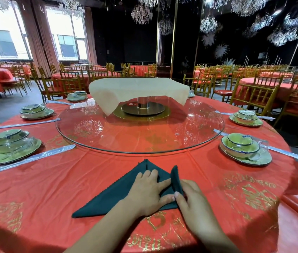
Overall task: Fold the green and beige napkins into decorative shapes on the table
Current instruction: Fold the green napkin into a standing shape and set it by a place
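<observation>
A dark green napkin (111, 196) lies folded into a triangle on the red tablecloth near the front edge, its apex pointing away from me. My left hand (148, 190) presses flat on its right half, fingers spread. My right hand (192, 201) pinches the napkin's right corner, which is lifted and stands upright between the two hands. A beige napkin (139, 90) is draped over a raised stand at the centre of the glass turntable, its corners hanging down.
A round glass turntable (89, 136) fills the table's middle. Place settings of green plates and bowls (11, 147) (243, 148) with wrapped chopsticks (25, 161) ring the table. Gold chairs (254, 95) and other red tables stand beyond.
</observation>
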`<state>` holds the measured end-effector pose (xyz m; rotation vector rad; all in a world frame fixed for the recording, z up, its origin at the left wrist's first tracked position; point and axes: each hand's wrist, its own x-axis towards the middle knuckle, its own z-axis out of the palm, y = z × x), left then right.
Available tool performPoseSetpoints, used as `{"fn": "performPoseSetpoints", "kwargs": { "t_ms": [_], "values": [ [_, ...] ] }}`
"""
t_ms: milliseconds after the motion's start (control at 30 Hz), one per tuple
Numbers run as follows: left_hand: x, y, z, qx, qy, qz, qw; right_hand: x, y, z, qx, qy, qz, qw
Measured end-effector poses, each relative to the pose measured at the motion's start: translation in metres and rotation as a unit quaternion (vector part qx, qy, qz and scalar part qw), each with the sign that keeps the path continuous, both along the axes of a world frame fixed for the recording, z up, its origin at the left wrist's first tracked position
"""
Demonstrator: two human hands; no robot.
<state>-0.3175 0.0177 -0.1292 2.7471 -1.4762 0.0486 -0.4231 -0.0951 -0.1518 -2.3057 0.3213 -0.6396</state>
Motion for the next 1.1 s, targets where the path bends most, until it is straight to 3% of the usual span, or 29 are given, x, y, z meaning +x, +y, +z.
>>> {"fn": "performPoseSetpoints", "kwargs": {
  "t_ms": [100, 233, 400, 600, 767, 900, 967, 1100],
  "values": [
    [0.014, 0.008, 0.005, -0.139, 0.173, -0.011, 0.975, 0.005, 0.012, -0.003, -0.206, -0.054, -0.034, 0.976],
    [0.042, 0.024, 0.014, -0.192, 0.379, 0.007, 0.905, 0.013, 0.016, -0.008, -0.282, -0.061, -0.002, 0.958],
    [0.047, 0.024, 0.012, -0.239, 0.473, 0.032, 0.848, 0.017, 0.018, -0.007, -0.352, -0.035, 0.049, 0.934],
    [0.048, 0.019, 0.014, -0.207, 0.423, 0.041, 0.881, 0.019, 0.016, -0.008, -0.375, -0.023, 0.092, 0.922],
    [0.044, 0.015, 0.01, -0.229, 0.403, 0.044, 0.885, 0.022, 0.018, -0.01, -0.346, -0.025, 0.118, 0.931],
    [0.038, 0.009, 0.0, -0.222, 0.315, 0.038, 0.922, 0.025, 0.018, -0.016, -0.315, -0.033, 0.141, 0.938],
    [0.033, 0.007, -0.004, -0.228, 0.257, 0.034, 0.939, 0.022, 0.016, -0.013, -0.282, -0.013, 0.154, 0.947],
    [0.025, 0.009, -0.008, -0.257, 0.195, 0.011, 0.946, 0.027, -0.007, 0.018, -0.105, 0.002, 0.157, 0.982]
  ]
}}
